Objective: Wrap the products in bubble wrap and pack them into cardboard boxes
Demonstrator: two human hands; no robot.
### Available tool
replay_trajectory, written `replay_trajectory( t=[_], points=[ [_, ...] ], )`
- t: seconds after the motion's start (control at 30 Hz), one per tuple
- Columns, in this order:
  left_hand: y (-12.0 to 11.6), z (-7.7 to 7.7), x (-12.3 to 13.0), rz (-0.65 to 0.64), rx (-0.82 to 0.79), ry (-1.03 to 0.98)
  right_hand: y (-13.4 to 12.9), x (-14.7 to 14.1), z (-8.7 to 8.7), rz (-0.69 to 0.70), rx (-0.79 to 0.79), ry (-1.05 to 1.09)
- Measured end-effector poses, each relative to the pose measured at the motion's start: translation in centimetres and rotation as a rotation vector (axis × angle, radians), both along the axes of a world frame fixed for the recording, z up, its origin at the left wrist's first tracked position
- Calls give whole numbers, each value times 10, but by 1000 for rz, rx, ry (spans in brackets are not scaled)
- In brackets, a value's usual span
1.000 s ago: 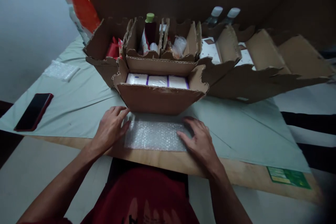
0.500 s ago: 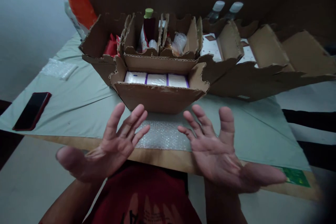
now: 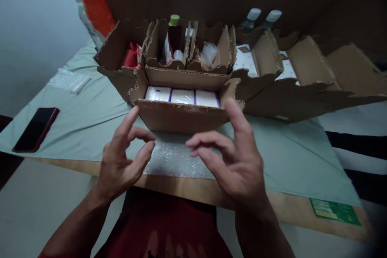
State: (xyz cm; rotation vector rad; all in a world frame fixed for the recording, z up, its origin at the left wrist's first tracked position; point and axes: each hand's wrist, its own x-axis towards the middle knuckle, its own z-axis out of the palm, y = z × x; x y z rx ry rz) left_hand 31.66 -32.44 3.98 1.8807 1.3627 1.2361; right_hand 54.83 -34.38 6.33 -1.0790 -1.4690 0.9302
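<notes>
With the bubble wrap (image 3: 175, 159) as the clock's centre and 12 pointing away from the person, the front box (image 3: 184, 119) stands at 12, three white packs (image 3: 182, 96) side by side inside it. Behind it, the 11 o'clock bin (image 3: 116, 82) holds a red packet (image 3: 130, 56); the next, near 12, a bottle (image 3: 174, 36) with a green cap; the one just past 12, a clear bundle (image 3: 209, 53); the 1 o'clock bin, a white carton (image 3: 245, 59). The wrap lies flat at the near edge of the bench (image 3: 290, 157), between the left hand (image 3: 121, 163) at 9 and the right hand (image 3: 237, 163) at 3, which partly covers that end. On each hand, one finger points up while thumb and another finger curve close together, partly open, gripping nothing. The wrap's long axis runs from 9 to 3, along the front box. A phone (image 3: 36, 130) lies beyond the left hand, between 9 and 10.
</notes>
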Motion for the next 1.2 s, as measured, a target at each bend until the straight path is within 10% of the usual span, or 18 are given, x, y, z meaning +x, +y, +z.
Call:
replay_trajectory(
  t=[0.2, 0.4, 0.57, 0.83, 1.2],
  points=[
    [6, 4, 4, -84, 120, -16, -7, 17, 1, 87, -1, -69],
    [-20, -53, -37, -69, -118, 434, -57, 73, -81, -224, -153, -498],
    [-13, -86, -50, 101, -133, 643, -44, 88, -126, -354, -52, -782],
    [4, -98, -27, 32, -161, 687, -11, 61, -142, -340, 18, -1009],
    [2, -85, -24, 40, -320, 385, -25, 52, -129, -377, -29, -618]
  ],
)
